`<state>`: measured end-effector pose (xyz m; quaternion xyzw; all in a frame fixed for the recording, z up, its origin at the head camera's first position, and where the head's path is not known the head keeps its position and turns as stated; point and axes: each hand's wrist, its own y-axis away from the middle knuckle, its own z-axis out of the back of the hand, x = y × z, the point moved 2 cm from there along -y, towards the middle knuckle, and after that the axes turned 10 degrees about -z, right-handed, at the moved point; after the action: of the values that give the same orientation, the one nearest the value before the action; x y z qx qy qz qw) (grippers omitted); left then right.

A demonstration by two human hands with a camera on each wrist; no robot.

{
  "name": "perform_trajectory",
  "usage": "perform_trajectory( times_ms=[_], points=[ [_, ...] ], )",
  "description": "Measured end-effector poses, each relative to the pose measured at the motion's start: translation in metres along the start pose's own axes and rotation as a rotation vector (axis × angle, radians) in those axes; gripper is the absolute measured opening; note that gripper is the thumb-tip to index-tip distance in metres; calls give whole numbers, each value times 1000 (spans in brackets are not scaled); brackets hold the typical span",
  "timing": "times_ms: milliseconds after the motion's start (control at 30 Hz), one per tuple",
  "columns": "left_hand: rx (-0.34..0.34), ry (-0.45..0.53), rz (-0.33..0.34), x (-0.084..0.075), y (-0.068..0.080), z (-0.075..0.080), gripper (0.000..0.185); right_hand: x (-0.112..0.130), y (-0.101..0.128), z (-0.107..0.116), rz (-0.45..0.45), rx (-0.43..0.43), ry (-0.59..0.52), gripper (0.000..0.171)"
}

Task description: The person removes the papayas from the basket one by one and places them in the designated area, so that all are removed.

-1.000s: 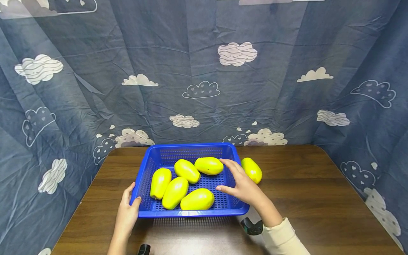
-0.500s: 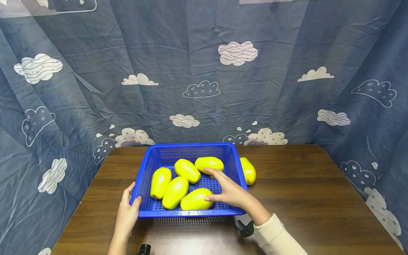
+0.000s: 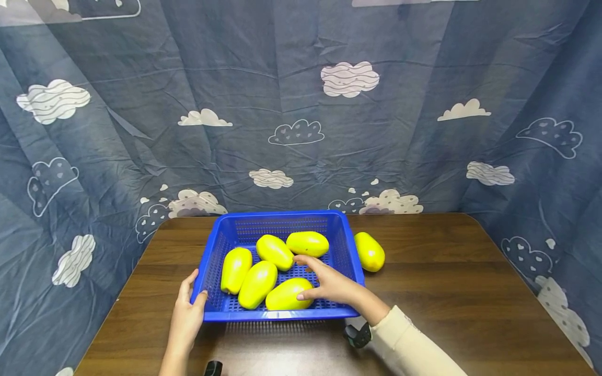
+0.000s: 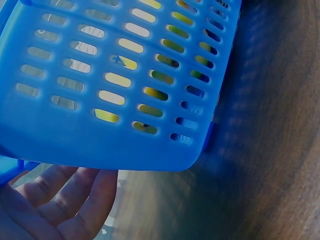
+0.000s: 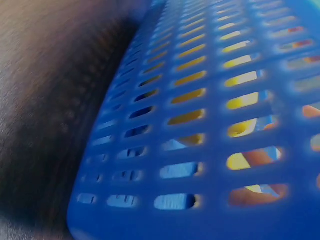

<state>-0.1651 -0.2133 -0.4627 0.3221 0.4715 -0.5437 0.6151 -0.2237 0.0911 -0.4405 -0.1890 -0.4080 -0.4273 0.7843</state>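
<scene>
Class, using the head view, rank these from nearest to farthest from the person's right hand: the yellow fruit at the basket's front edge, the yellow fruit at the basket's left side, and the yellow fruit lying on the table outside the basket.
1. Front fruit: touched by the right hand.
2. Outside fruit: on the table, right of the basket.
3. Left fruit: inside the basket, far left.

The scene is viewed from head height, forward and down across the tabletop (image 3: 447,271) toward a cloud-printed curtain (image 3: 301,104), with the whole blue basket (image 3: 244,316) taken in. The basket's slotted wall (image 4: 115,90) is seen very close from below the left hand (image 4: 50,200). The same wall (image 5: 210,130) is seen close by the right wrist view; the basket is shared by all three views.
</scene>
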Motion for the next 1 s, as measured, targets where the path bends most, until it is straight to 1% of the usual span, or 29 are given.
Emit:
perform_trajectory(
  times_ms=[233, 433, 533, 667, 833, 1000],
  points=[
    [9, 5, 5, 0, 0, 1, 53, -3, -3, -4, -2, 71, 62, 72],
    [14, 10, 2, 0, 1, 2, 53, -6, -3, -8, -38, 130, 123, 65],
    [11, 2, 3, 0, 0, 1, 53, -7, -2, -9, -27, 146, 157, 62],
    [15, 0, 3, 0, 1, 1, 52, -7, -1, -10, -17, 153, 200, 58],
    [15, 12, 10, -1, 1, 0, 52, -6, -1, -10, 0, 127, 245, 55],
    [8, 18, 7, -2, 1, -1, 52, -5, -1, -9, 6, 98, 249, 54]
  ],
)
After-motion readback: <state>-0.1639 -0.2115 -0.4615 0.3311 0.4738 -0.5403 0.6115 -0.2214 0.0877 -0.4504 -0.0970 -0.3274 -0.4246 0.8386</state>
